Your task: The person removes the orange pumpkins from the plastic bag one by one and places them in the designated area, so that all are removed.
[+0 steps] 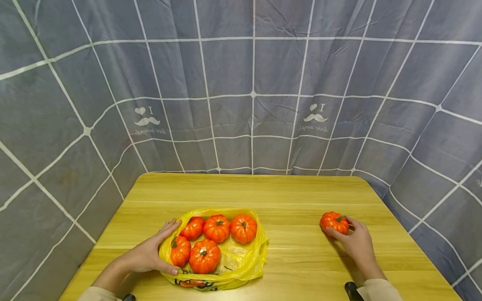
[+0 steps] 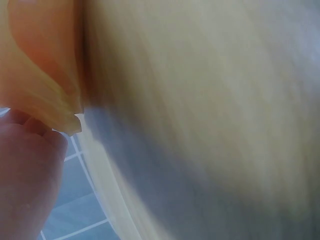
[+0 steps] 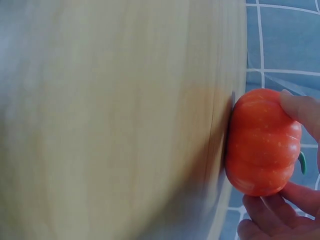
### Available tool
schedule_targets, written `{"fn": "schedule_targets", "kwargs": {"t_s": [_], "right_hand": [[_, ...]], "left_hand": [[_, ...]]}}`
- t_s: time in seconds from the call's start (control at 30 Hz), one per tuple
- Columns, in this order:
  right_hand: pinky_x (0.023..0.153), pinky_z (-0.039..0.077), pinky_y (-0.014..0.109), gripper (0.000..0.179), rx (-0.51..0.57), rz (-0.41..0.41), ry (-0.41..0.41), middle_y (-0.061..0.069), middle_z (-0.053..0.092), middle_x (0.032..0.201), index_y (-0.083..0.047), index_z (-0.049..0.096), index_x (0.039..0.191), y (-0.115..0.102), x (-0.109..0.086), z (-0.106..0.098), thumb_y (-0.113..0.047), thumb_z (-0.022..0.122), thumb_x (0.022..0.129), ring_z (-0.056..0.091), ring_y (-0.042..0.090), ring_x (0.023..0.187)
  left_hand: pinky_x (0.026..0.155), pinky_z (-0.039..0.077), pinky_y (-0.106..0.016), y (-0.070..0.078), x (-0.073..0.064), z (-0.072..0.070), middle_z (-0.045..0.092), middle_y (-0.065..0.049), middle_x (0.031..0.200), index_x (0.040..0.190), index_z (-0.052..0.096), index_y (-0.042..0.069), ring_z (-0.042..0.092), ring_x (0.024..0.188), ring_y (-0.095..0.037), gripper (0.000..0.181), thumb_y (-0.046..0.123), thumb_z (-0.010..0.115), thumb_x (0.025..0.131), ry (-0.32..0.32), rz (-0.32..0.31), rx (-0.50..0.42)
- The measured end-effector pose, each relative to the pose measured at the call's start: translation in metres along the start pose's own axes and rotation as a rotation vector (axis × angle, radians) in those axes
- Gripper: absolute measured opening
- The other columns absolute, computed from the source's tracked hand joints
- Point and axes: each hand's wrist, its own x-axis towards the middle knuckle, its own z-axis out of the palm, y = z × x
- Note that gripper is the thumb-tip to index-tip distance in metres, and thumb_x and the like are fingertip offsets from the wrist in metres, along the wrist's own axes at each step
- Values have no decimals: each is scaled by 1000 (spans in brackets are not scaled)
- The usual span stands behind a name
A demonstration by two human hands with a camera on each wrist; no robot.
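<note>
Sitting inside one yellow plastic bag [image 1: 241, 276] are five orange pumpkins [image 1: 217, 228], three along the far side and two at the near left, and there's a sixth pumpkin [image 1: 333, 223] out on its own, well to the right! That's six in all, each with a green stem showing or partly showing, across one wooden table [image 1: 297, 267].

Two hands in play here. The right hand [image 1: 355, 242] has the lone pumpkin: fingers curled to its sides, thumb on one flank, fingertips on the opposite one. The right wrist view gives it beautifully: the pumpkin is squarely between thumb and fingers, its stem [image 3: 302, 163] pointing away from the wood, its base right down by the tabletop; whether it touches, I can't tell.

Over to the left hand [image 1: 154, 251], spread wide at the bag's left side, thumb on the near rim, fingers reaching to the far-left edge. Two pumpkins are just inside the plastic from that palm. Is any plastic pinched? Can't tell; the left wrist view is too blurred.

Behind it all, a grey checked curtain [image 1: 278, 67] with two white moustache prints [image 1: 147, 121].
</note>
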Motion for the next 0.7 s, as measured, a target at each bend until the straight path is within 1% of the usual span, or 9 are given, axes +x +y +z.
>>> {"fn": "schedule_targets", "kwargs": {"t_s": [0.17,0.27,0.37,0.47,0.6,0.7], "right_hand": [[109,31,62,95,4,16,-11,40,38,140,15,37,145,0,1,0,-40,83,83,36,53,130],[108,33,63,105,-2,15,-16,41,34,143,15,30,149,-1,0,-1,-44,84,80,37,54,131],[106,34,65,115,-6,9,3,41,29,146,13,23,152,-3,-1,-2,-45,87,77,37,53,131],[106,34,66,119,0,-4,29,40,27,149,10,20,154,-6,-1,-5,-45,89,74,36,52,132],[105,33,67,121,-9,-29,34,39,27,149,9,18,156,-12,0,-8,-47,88,74,35,51,132],[104,34,67,121,-19,-63,41,38,28,149,7,18,157,-19,1,-11,-48,88,75,34,51,132]], "left_hand": [[102,-1,-80,-1,0,1,1,-31,163,161,21,7,-7,145,-57,122,27,95,66,0,2,-2],[103,0,-80,-1,0,1,2,-32,163,161,21,8,-7,145,-57,122,28,96,66,4,4,7],[102,1,-80,-1,0,2,3,-33,162,161,22,8,-6,144,-58,122,29,96,66,6,5,11],[102,1,-81,0,-1,2,3,-33,162,161,22,8,-6,144,-59,122,28,96,66,6,5,7],[103,1,-80,0,-1,1,2,-32,163,161,21,7,-6,144,-58,121,28,95,67,1,1,5],[103,1,-79,0,0,-1,2,-30,163,161,22,7,-7,145,-57,121,29,95,67,0,0,10]]}}
